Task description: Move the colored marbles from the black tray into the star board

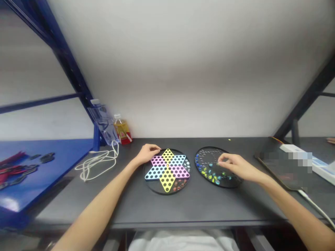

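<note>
A round Chinese checkers board (167,170) with a star of yellow, pink and light-blue points lies on the dark table (183,205). My left hand (147,153) rests curled on its far left rim. To the right lies a round black lid (206,153) holding several coloured marbles (209,172). My right hand (235,165) hovers over that lid with its fingers bent and pinched together near the marbles; whether they hold one is hidden.
A white cable (98,162) lies coiled at the left of the table. A bottle of yellow drink (121,130) and a clear plastic holder (103,120) stand by the wall. A dark tablet (277,167) and white box (309,160) lie right. A blue shelf (34,167) is left.
</note>
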Demonstrator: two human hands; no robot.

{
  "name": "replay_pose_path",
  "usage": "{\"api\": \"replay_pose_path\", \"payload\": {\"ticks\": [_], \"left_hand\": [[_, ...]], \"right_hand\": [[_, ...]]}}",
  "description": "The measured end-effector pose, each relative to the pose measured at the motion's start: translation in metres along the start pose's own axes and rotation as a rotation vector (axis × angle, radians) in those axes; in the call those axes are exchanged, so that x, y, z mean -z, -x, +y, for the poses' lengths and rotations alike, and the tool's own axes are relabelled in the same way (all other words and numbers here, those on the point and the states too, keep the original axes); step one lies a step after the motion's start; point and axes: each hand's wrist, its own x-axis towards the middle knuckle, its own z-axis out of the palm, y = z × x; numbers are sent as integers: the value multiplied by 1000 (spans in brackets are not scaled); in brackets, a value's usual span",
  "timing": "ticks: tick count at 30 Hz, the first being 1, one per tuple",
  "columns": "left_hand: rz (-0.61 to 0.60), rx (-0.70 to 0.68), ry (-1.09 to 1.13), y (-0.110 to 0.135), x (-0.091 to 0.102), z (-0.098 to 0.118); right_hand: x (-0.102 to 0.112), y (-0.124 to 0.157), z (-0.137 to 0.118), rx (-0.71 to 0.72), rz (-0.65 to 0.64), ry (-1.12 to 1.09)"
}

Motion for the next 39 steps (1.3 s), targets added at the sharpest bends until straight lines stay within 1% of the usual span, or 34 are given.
{"api": "replay_pose_path", "payload": {"ticks": [3,5,7,10,13,15,16,18,20,21,23,26,30,32,34,37,39], "left_hand": [[3,-1,15,0,0,0],[0,-7,7,0,0,0],[3,-14,-9,0,0,0],[2,-19,-20,0,-1,0],[2,-20,-17,0,-1,0],[9,-27,-13,0,-1,0],[11,-29,-10,0,-1,1],[10,-23,-6,0,-1,1],[4,-15,-5,0,-1,1],[4,-14,-6,0,-1,1],[1,-11,-9,-1,-1,1],[-7,-4,-4,-1,-1,0],[-15,7,-1,0,-1,3],[-19,17,-9,1,-1,4],[-17,17,-11,1,-1,5],[-21,5,-11,1,0,4],[-20,5,-13,0,-1,3]], "right_hand": [[11,-1,15,-67,122,-438],[19,-4,25,-73,139,-677],[25,-7,30,-68,133,-809],[27,-11,32,-75,121,-838],[19,-13,31,-98,113,-750],[13,-11,28,-105,129,-604],[11,-8,25,-101,127,-486],[10,-2,16,-57,103,-168],[12,7,5,30,74,169],[14,11,0,61,56,296],[15,18,-8,74,14,468],[11,23,-12,18,-44,617],[1,22,-11,-16,-82,727],[-1,20,-10,-15,-102,747],[0,17,-9,-3,-96,728],[3,10,-7,35,-37,560],[3,0,-3,54,50,328]]}}
